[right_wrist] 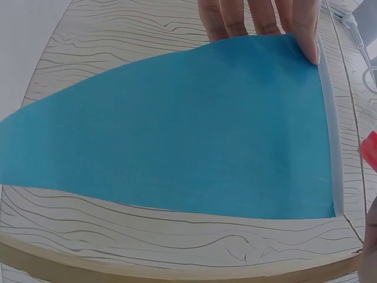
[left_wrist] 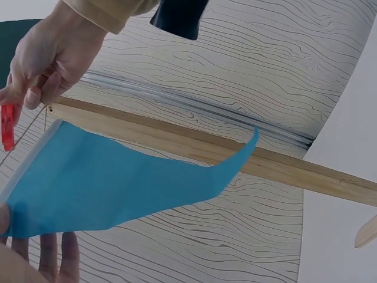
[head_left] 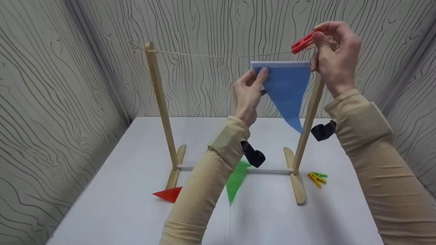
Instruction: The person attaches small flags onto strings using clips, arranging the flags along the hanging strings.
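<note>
My left hand (head_left: 247, 93) pinches a blue triangular pennant (head_left: 287, 86) by the left end of its white top band, thumb in front and fingers behind. The pennant hangs just below a thin string (head_left: 211, 55), its pointed tip curling. Up by the right post, my right hand (head_left: 339, 56) pinches a red clothespin (head_left: 302, 43) between thumb and index finger, its far end right at the string. In the left wrist view the red clothespin (left_wrist: 7, 127) sits beyond the band, and the right hand (left_wrist: 53, 65) is above the pennant's free corner.
The string spans two wooden posts, left (head_left: 158, 102) and right (head_left: 308, 126), joined low by a white rod (head_left: 270, 170). On the white table (head_left: 112, 211) lie a green pennant (head_left: 237, 182), a red pennant (head_left: 169, 194) partly behind my sleeve, and yellow and green clothespins (head_left: 317, 179).
</note>
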Motion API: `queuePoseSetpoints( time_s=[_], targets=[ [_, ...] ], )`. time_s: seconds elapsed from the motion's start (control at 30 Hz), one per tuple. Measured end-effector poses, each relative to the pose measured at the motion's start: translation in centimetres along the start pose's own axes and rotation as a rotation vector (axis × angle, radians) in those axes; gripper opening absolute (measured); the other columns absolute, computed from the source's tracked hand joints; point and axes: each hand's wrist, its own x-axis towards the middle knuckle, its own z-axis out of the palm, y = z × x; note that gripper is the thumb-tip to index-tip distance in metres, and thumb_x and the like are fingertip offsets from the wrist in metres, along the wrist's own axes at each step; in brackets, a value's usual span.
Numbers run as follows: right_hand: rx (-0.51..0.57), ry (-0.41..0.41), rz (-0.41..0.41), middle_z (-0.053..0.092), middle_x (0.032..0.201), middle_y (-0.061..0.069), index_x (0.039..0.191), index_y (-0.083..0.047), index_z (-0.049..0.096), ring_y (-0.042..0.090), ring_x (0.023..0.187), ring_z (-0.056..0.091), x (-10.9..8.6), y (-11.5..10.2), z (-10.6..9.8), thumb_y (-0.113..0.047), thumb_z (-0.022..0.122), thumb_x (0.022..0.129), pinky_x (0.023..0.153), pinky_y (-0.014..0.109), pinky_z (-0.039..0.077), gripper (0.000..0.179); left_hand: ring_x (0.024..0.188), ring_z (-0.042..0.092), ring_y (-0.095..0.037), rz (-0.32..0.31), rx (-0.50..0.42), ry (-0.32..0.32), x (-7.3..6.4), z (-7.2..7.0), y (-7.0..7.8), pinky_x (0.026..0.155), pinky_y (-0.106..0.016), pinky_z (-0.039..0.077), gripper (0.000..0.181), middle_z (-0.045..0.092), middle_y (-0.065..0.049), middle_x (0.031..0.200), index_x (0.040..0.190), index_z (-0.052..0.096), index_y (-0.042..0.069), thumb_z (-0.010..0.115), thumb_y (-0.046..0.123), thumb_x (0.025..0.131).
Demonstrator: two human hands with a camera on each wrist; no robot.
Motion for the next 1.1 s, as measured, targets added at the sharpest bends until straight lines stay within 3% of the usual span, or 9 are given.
queuePoseSetpoints(
  time_s=[0.33,0.47,0.57,0.6,0.83,0.97,1.1],
  targets=[
    [-0.112,-0.050,0.001,0.067,0.091,-0.009,0.100,-0.018,0.067,0.002,0.043,0.044,0.7,-0.5,0.5,-0.021,0.062,0.096,0.043,0.016,0.037,0.008,0.111,0.068,-0.017,0.002,0.014,0.008,0.0,0.3,0.2,0.092,-0.033,0.059,0.028,0.071,-0.013,0.118,0.119,0.070,0.004,0.064,0.023,0.100],
    [-0.202,-0.062,0.021,0.065,0.091,-0.018,0.102,-0.014,0.070,0.000,0.074,0.060,1.1,-0.5,0.6,-0.021,0.063,0.095,0.054,0.014,0.042,0.012,0.114,0.068,-0.020,0.003,-0.002,0.011,0.1,0.5,0.3,0.091,-0.032,0.059,0.028,0.071,-0.014,0.119,0.119,0.070,0.003,0.064,0.022,0.100],
    [-0.256,-0.074,0.009,0.063,0.091,-0.024,0.105,-0.010,0.071,0.001,0.102,0.061,1.2,-0.4,0.6,-0.020,0.063,0.096,0.070,0.014,0.047,0.016,0.115,0.068,-0.020,0.001,-0.013,0.014,0.2,0.7,0.3,0.090,-0.031,0.059,0.027,0.071,-0.014,0.118,0.118,0.070,0.002,0.065,0.022,0.099],
    [-0.252,-0.080,0.013,0.063,0.091,-0.024,0.105,-0.010,0.071,0.002,0.105,0.061,1.2,-0.4,0.6,-0.021,0.064,0.095,0.075,0.015,0.047,0.016,0.116,0.068,-0.020,-0.001,-0.018,0.013,0.2,0.8,0.4,0.089,-0.031,0.059,0.027,0.071,-0.014,0.118,0.117,0.070,0.002,0.065,0.022,0.099],
    [-0.274,-0.126,-0.029,0.062,0.090,-0.028,0.103,-0.012,0.072,-0.003,0.104,0.060,1.4,-0.4,0.5,-0.022,0.064,0.094,0.088,0.017,0.044,0.015,0.117,0.067,-0.021,-0.012,-0.030,0.020,0.3,1.0,0.5,0.088,-0.030,0.059,0.029,0.069,-0.013,0.120,0.120,0.070,0.003,0.065,0.022,0.099],
    [-0.291,-0.145,-0.048,0.060,0.088,-0.031,0.103,-0.009,0.072,-0.005,0.098,0.059,1.5,-0.5,0.6,-0.021,0.064,0.094,0.084,0.016,0.045,0.016,0.116,0.067,-0.021,-0.010,-0.024,0.028,0.3,1.1,0.5,0.088,-0.030,0.059,0.029,0.070,-0.013,0.121,0.122,0.070,0.005,0.065,0.022,0.099],
    [-0.335,-0.166,0.002,0.060,0.089,-0.030,0.106,-0.004,0.071,-0.006,0.096,0.058,1.6,-0.7,0.7,-0.023,0.064,0.094,0.079,0.015,0.043,0.023,0.117,0.068,-0.024,-0.012,-0.033,0.032,0.3,1.1,0.5,0.087,-0.030,0.060,0.030,0.070,-0.013,0.121,0.123,0.070,0.005,0.065,0.022,0.099]
  ],
)
